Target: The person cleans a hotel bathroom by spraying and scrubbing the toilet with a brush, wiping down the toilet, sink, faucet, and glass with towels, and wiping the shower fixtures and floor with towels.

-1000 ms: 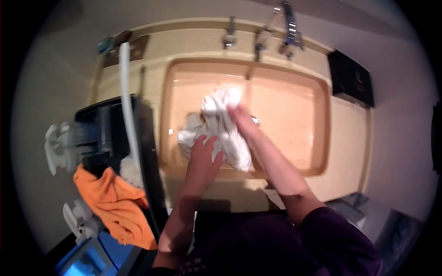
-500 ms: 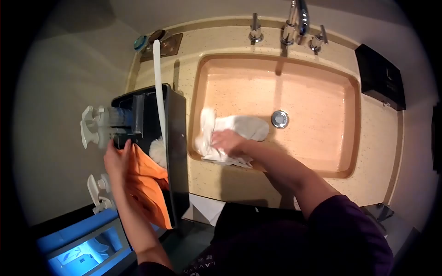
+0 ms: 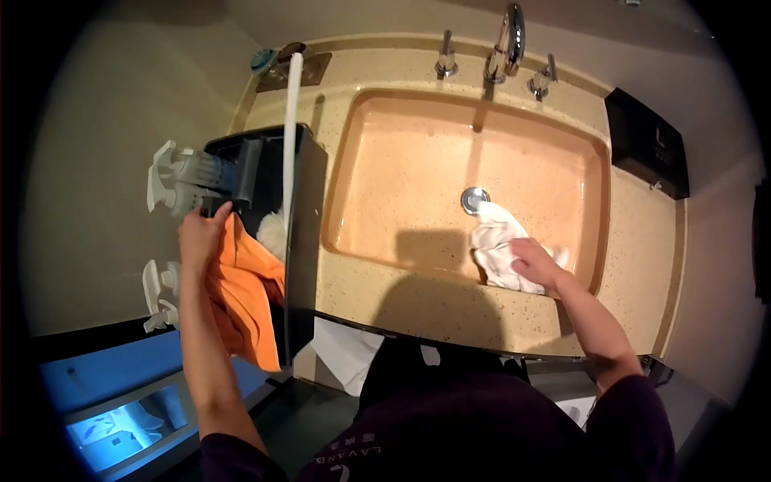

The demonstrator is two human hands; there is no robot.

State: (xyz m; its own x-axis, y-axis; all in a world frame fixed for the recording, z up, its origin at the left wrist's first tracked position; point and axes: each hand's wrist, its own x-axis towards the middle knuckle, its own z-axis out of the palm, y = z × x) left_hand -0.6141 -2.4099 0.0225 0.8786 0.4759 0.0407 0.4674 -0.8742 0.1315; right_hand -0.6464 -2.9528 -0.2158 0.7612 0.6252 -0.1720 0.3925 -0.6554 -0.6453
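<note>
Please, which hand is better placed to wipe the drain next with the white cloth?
Probably the right hand: it is on the white cloth, near the drain, while the left hand is at the orange cloth.

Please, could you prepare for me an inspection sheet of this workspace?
Surface: speckled counter around a peach sink.
Job's things: white cloth, bunched at the sink's front side; orange cloth, draped over the black bin.
Clutter: spray bottles and a long white handle at the bin.
Grips: left grip at the orange cloth's upper end, how firmly is unclear; right grip on the white cloth.
Cables: nothing seen.
Surroundings: faucet behind the sink, black box at the right, blue-lit panel at lower left.
</note>
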